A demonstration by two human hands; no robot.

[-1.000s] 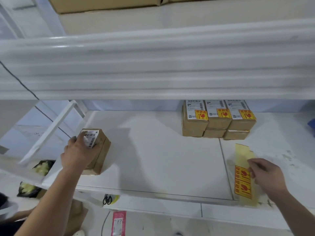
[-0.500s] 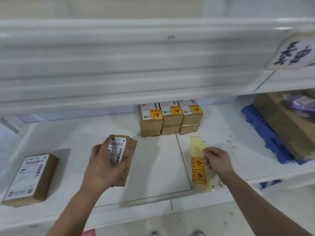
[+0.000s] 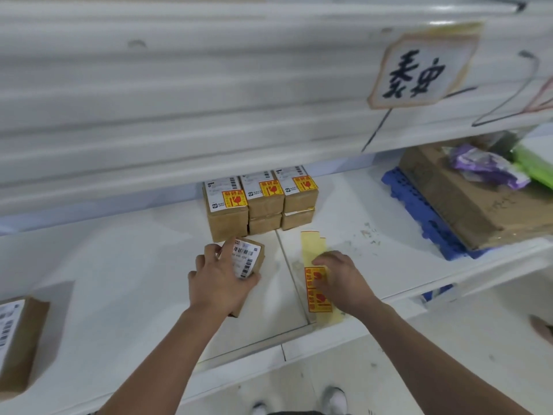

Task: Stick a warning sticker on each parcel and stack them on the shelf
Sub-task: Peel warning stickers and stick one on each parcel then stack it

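My left hand (image 3: 220, 281) grips a small brown parcel (image 3: 250, 260) with a white barcode label, resting on the white shelf (image 3: 125, 274) just in front of the stack. The stack of stickered parcels (image 3: 260, 202) stands at the back, each top one bearing a yellow and red warning sticker. My right hand (image 3: 341, 280) lies on a yellow backing strip (image 3: 317, 292) that carries red and yellow warning stickers; its fingers cover the strip's middle. Another labelled parcel (image 3: 18, 339) without a warning sticker lies at the far left.
An upper shelf beam (image 3: 209, 100) hangs low over the work area, with a paper sign (image 3: 419, 64) on it. To the right a blue plastic pallet (image 3: 419, 211) carries a large cardboard box (image 3: 466, 199) with purple and green packets on top. Floor and shoes show below.
My left hand has carried the small parcel rightward, up to the front of the stack. My right hand stays on the sticker strip. The view has shifted to the right.
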